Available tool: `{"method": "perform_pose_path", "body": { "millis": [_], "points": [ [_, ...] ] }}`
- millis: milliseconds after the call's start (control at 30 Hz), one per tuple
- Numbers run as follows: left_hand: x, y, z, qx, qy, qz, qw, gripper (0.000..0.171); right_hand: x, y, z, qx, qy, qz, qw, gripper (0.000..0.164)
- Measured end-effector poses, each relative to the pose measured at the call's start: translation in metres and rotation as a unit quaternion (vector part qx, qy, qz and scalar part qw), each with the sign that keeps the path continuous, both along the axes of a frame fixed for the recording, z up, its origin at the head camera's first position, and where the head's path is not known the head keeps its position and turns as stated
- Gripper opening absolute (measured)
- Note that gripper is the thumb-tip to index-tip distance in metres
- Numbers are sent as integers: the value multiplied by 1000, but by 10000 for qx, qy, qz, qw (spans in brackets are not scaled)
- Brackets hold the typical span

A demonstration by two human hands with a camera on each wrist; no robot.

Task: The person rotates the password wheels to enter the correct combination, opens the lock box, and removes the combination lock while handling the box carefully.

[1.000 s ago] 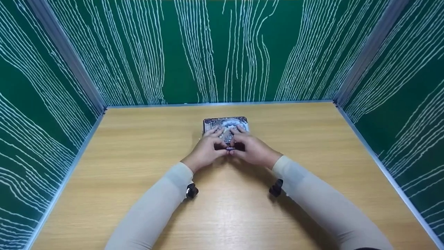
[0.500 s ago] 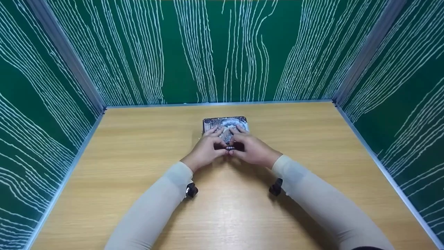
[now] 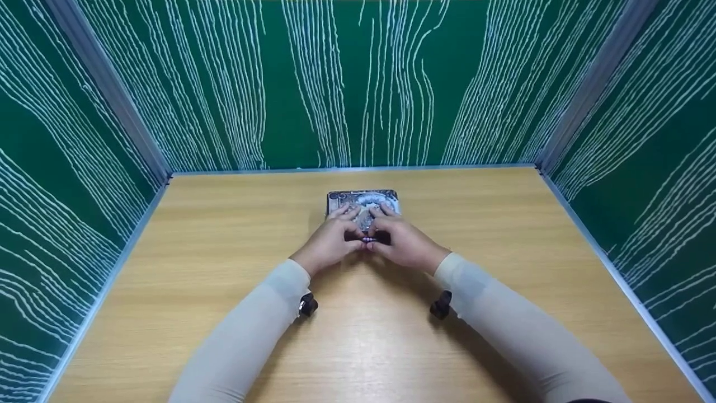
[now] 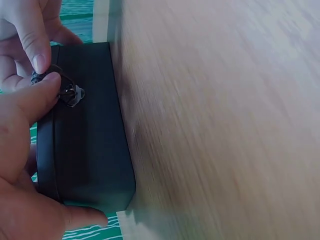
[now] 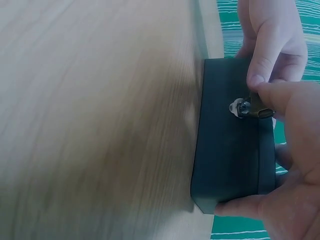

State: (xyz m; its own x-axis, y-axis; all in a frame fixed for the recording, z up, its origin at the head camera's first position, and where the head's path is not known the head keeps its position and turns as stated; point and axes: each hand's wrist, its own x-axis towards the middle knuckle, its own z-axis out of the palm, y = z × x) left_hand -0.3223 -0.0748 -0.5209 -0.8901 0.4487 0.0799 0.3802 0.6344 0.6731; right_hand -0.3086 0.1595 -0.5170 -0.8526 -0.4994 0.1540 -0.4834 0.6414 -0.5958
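A dark box (image 4: 90, 145) with a patterned lid (image 3: 363, 198) sits toward the back of the wooden table. On its front side a metal clasp (image 5: 236, 107) carries a small padlock (image 5: 261, 111) with ridged wheels, its curved shackle visible in the left wrist view. My left hand (image 3: 331, 242) pinches the padlock from the left, thumb and index finger at its end, while the remaining fingers lie over the lid. From the other side my right hand (image 3: 407, 242) pinches it too, its other fingers on the lid. The two thumbs nearly meet and partly hide the padlock.
The wooden tabletop (image 3: 363, 336) stretches around the box. Green panels (image 3: 285, 84) with wavy white lines close off the back and both sides, with grey metal posts (image 3: 120, 89) at the corners. A small black camera (image 3: 307, 305) is worn on each wrist.
Both hands keep hold of the padlock with hardly any visible movement. The box stays in place.
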Motion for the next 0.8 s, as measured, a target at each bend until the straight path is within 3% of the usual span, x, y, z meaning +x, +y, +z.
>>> {"method": "perform_pose_path", "body": {
  "millis": [233,500,800],
  "points": [
    [0,-1,-2,-96,104,-26,9999,6,2,-2,0,27,-80,-150,9999,10],
    [2,2,7,-250,3,-58,9997,7,1,-3,0,-74,187,50,9998,13],
    [1,-1,-3,-77,254,-122,9996,7,1,-3,0,-153,91,-16,9998,14]
  ]
}}
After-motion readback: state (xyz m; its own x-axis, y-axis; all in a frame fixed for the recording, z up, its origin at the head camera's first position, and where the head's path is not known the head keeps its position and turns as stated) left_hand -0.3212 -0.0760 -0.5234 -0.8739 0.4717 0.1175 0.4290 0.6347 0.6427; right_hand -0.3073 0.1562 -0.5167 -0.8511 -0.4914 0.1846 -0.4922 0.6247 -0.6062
